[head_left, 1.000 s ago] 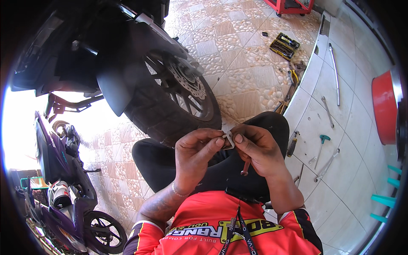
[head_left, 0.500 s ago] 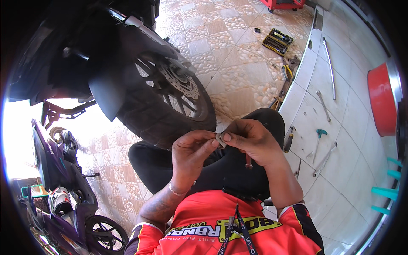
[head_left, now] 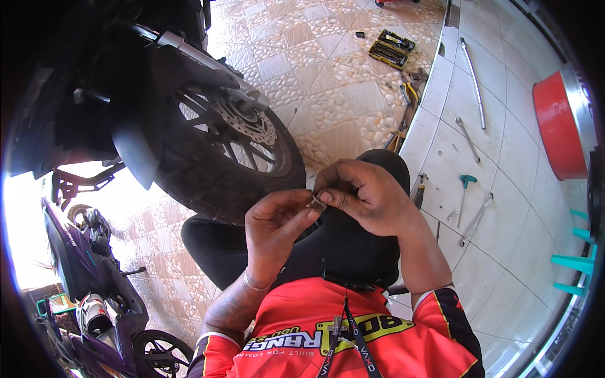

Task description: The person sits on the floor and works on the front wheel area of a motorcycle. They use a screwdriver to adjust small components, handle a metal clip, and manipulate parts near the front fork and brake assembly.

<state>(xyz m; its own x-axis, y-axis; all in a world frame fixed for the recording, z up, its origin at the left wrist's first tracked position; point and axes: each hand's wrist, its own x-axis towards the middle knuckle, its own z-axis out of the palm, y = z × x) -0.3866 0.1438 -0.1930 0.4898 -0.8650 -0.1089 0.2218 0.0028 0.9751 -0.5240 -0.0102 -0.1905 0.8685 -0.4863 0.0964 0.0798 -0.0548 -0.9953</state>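
Over my lap, my left hand (head_left: 272, 230) and my right hand (head_left: 370, 200) meet at the fingertips. Between them they pinch a small greyish metal piece (head_left: 320, 200), mostly covered by the fingers, so its kind does not show clearly. Each hand's thumb presses against its index finger. Just beyond the hands stands a motorcycle wheel (head_left: 228, 189) with a black treaded tyre and a slotted brake disc (head_left: 249, 123).
To the right, a tiled ledge bears a long bar (head_left: 474, 85), spanners (head_left: 468, 140), a green T-handle tool (head_left: 466, 181) and a red drum (head_left: 558, 126). An opened bit case (head_left: 391, 50) and pliers (head_left: 411, 94) lie on the floor. A purple motorcycle (head_left: 82, 264) stands left.
The view has shifted, so the surroundings sit a little differently in the picture. The small piece has turned between my fingertips. A reddish-brown part seen below my right hand no longer shows.
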